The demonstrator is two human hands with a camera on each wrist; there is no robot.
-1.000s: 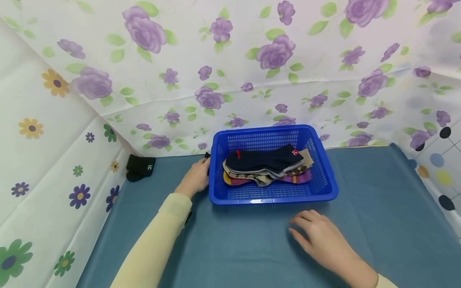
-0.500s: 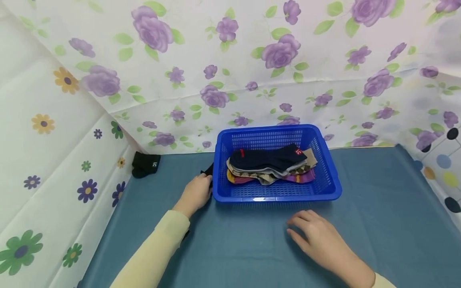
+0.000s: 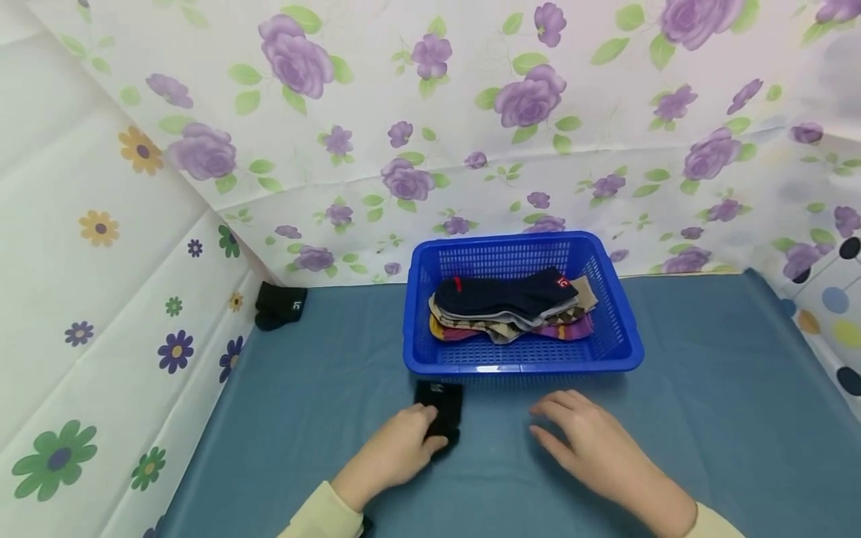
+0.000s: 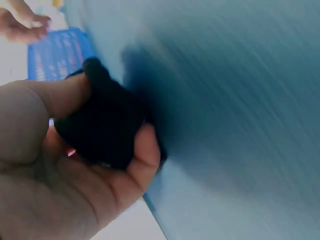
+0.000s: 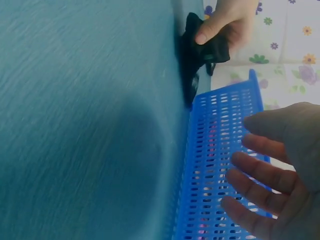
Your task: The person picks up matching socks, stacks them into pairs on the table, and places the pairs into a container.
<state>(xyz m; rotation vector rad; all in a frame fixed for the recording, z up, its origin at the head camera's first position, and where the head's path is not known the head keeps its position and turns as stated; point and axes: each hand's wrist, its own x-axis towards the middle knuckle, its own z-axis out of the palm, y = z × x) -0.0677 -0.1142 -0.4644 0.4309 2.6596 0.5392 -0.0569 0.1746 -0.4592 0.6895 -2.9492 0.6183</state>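
Observation:
My left hand (image 3: 397,446) grips a black sock (image 3: 440,403) with small pale lettering at its cuff, just in front of the blue basket (image 3: 525,368). In the left wrist view the thumb and fingers curl round the bunched black sock (image 4: 107,127), close over the blue cloth. My right hand (image 3: 588,441) hovers before the basket's front side and holds nothing. Its fingers (image 5: 260,172) are spread and relaxed beside the basket wall in the right wrist view. Inside the basket lies a stack of socks (image 3: 504,299), a navy one with red marks on top.
Another black sock (image 3: 279,305) lies at the back left corner, against the flowered sheet (image 3: 363,134). A dark piece (image 3: 367,526) shows partly from under the left sleeve (image 3: 326,515). Blue cloth (image 3: 699,359) covers the table.
My left hand has drawn back from the basket's left side to its front, carrying the black sock into plain view. The right hand has stayed nearly still. The head view has shifted slightly.

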